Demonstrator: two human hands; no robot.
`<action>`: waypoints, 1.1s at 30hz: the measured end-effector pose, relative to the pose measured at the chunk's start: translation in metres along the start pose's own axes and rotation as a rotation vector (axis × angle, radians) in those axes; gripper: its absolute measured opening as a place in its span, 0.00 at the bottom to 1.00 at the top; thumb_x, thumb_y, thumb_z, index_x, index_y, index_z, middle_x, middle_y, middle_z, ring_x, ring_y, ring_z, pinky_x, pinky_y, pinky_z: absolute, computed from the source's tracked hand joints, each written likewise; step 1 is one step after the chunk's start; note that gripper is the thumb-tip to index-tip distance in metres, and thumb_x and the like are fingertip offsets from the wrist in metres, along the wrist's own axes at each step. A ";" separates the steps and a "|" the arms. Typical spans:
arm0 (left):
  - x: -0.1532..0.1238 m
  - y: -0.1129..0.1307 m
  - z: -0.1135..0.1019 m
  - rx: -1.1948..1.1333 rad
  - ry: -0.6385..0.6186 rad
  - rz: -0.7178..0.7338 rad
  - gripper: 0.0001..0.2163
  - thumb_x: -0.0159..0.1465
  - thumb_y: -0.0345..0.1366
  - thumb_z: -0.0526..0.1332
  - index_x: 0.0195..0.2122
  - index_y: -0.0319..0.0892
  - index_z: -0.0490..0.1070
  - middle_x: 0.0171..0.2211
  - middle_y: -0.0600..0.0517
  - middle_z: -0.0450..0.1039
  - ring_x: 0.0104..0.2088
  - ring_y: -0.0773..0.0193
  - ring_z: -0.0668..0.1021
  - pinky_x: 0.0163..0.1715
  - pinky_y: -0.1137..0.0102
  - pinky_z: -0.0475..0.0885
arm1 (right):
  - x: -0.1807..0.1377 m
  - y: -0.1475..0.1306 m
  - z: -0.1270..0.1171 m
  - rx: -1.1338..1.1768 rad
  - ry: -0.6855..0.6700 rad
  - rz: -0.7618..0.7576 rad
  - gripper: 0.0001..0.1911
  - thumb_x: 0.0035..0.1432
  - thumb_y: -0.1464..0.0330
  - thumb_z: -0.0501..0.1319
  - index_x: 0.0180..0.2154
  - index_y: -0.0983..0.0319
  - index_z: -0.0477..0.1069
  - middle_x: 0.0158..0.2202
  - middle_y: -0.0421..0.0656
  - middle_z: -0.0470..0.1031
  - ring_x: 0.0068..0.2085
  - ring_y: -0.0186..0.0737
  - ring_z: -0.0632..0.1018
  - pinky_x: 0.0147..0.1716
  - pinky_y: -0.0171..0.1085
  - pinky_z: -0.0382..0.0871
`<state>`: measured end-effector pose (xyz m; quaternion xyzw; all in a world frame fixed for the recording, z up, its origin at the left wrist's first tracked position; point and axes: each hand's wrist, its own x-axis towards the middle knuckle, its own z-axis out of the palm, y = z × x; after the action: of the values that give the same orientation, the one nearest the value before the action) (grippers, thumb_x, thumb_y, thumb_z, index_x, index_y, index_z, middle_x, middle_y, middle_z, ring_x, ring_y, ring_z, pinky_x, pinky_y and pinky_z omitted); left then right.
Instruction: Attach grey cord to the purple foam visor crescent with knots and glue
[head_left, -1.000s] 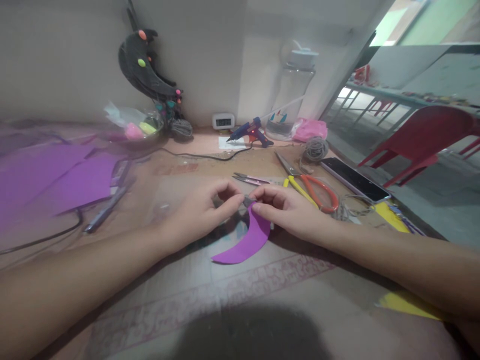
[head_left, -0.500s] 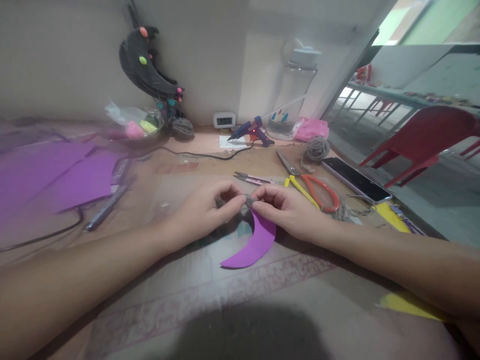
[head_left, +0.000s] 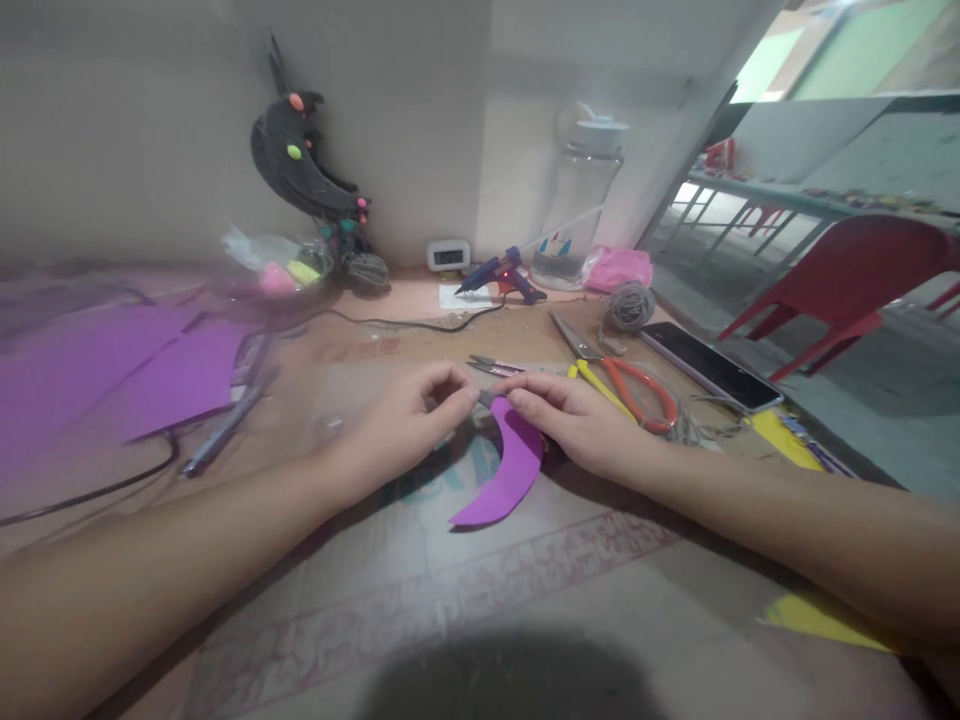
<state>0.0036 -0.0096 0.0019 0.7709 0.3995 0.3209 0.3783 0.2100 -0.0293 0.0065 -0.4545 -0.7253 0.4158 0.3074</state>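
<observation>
A purple crescent cutout (head_left: pixel 506 470) hangs over the table, its lower tip pointing left. My right hand (head_left: pixel 574 410) is closed on its upper end, thumb on the front face. Grey yarn (head_left: pixel 487 398) covers that upper tip. My left hand (head_left: pixel 431 405) pinches the grey yarn at the tip between thumb and forefinger. Just behind the hands lie small thread snips (head_left: pixel 491 366). To the right of them are scissors (head_left: pixel 637 395) with orange and yellow handles.
A glue gun (head_left: pixel 502 275) with a red light stands at the back beside a small digital clock (head_left: pixel 448 256) and a water bottle (head_left: pixel 581 200). A yarn ball (head_left: pixel 630 306) and phone (head_left: pixel 712 366) lie right. Purple sheets (head_left: pixel 180 370) and a pen (head_left: pixel 221 430) lie left.
My right fingers have shifted on the crescent, and more of the grey-wrapped tip shows between the hands. The crescent has turned slightly more upright. The camera view has tilted up a little.
</observation>
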 end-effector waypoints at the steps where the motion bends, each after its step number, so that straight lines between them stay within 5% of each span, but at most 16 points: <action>1: 0.000 -0.001 0.000 0.003 0.008 0.007 0.11 0.66 0.42 0.54 0.30 0.42 0.66 0.26 0.55 0.68 0.28 0.67 0.71 0.28 0.72 0.66 | 0.000 0.000 -0.001 -0.041 0.025 -0.018 0.17 0.64 0.60 0.54 0.48 0.61 0.72 0.32 0.40 0.72 0.31 0.33 0.70 0.30 0.32 0.63; 7: 0.000 -0.002 0.000 -0.040 -0.031 -0.009 0.10 0.66 0.40 0.54 0.31 0.42 0.66 0.26 0.55 0.69 0.27 0.68 0.71 0.28 0.73 0.66 | 0.001 0.008 0.000 0.114 0.033 0.023 0.22 0.66 0.57 0.51 0.58 0.57 0.64 0.31 0.39 0.69 0.26 0.30 0.65 0.24 0.31 0.59; 11: -0.002 0.001 0.000 -0.069 -0.039 0.002 0.10 0.67 0.42 0.54 0.33 0.42 0.67 0.28 0.54 0.71 0.27 0.67 0.72 0.26 0.72 0.67 | 0.003 0.009 0.000 0.244 0.159 -0.042 0.12 0.61 0.59 0.59 0.41 0.61 0.67 0.30 0.37 0.68 0.27 0.28 0.67 0.25 0.30 0.62; 15: -0.007 0.004 -0.003 0.074 0.132 0.101 0.08 0.66 0.42 0.56 0.37 0.44 0.70 0.31 0.53 0.74 0.31 0.65 0.75 0.30 0.71 0.69 | 0.004 0.005 -0.009 0.145 0.318 -0.059 0.15 0.57 0.58 0.62 0.29 0.61 0.63 0.23 0.34 0.65 0.23 0.27 0.65 0.21 0.29 0.58; 23: -0.013 0.005 -0.004 0.277 0.346 0.434 0.03 0.66 0.32 0.57 0.39 0.46 0.69 0.35 0.53 0.74 0.37 0.64 0.75 0.40 0.66 0.70 | 0.004 0.005 -0.014 -0.041 0.324 -0.088 0.10 0.58 0.61 0.61 0.31 0.61 0.70 0.27 0.38 0.72 0.28 0.32 0.71 0.27 0.32 0.63; 29: -0.011 0.007 -0.005 0.320 0.411 0.403 0.03 0.65 0.31 0.58 0.38 0.44 0.70 0.36 0.53 0.75 0.38 0.63 0.76 0.41 0.66 0.70 | -0.004 0.004 -0.017 -0.169 0.347 -0.291 0.09 0.62 0.62 0.57 0.32 0.61 0.68 0.29 0.39 0.71 0.27 0.31 0.70 0.28 0.32 0.64; 33: -0.010 0.005 -0.004 0.243 0.356 0.406 0.03 0.65 0.31 0.58 0.39 0.45 0.70 0.36 0.53 0.74 0.38 0.65 0.75 0.41 0.67 0.70 | -0.005 0.010 -0.022 -0.511 0.178 -0.544 0.07 0.59 0.64 0.61 0.39 0.61 0.70 0.32 0.41 0.73 0.30 0.33 0.71 0.31 0.33 0.64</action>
<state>-0.0025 -0.0185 0.0063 0.8064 0.3326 0.4700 0.1351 0.2343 -0.0247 0.0076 -0.3414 -0.8702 0.0839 0.3451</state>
